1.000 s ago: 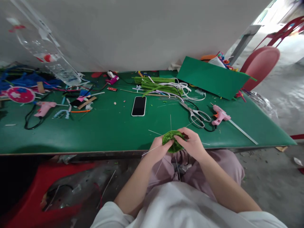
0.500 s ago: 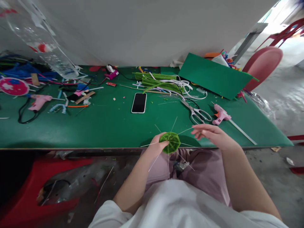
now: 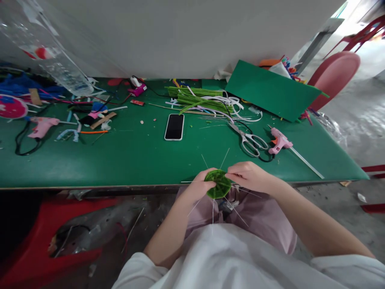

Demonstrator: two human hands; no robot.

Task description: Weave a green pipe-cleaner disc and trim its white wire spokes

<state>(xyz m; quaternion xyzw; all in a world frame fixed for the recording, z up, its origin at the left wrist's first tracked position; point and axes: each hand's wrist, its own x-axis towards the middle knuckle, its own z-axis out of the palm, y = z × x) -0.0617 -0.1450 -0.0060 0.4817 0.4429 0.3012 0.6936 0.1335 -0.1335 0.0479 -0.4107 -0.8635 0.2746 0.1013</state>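
Observation:
My left hand (image 3: pixel 199 187) grips a round green disc (image 3: pixel 219 190) of fuzzy pipe cleaner, its thumb lying across the face. Several thin wire spokes stick out around the disc, over the table edge and my lap. At the right rim, my right hand (image 3: pixel 245 176) is closed with thumb and forefinger pinched together against the disc; whether a wire or a pipe cleaner end is also between them is hidden. Ahead on the table lie scissors (image 3: pixel 247 140) with pale handles and a bundle of green pipe cleaners (image 3: pixel 198 98).
A phone (image 3: pixel 174 127) lies mid-table. One pink glue gun (image 3: pixel 280 141) is at the right, another glue gun (image 3: pixel 42 126) at the left among craft scraps. A plastic bottle (image 3: pixel 64 72) stands back left. A green board (image 3: pixel 270 90) leans back right. A red stool (image 3: pixel 30 249) is below.
My right hand has moved left and down from the tip of a spoke to the disc's rim, and its fingers have closed. My left hand still holds the disc. The view has shifted slightly.

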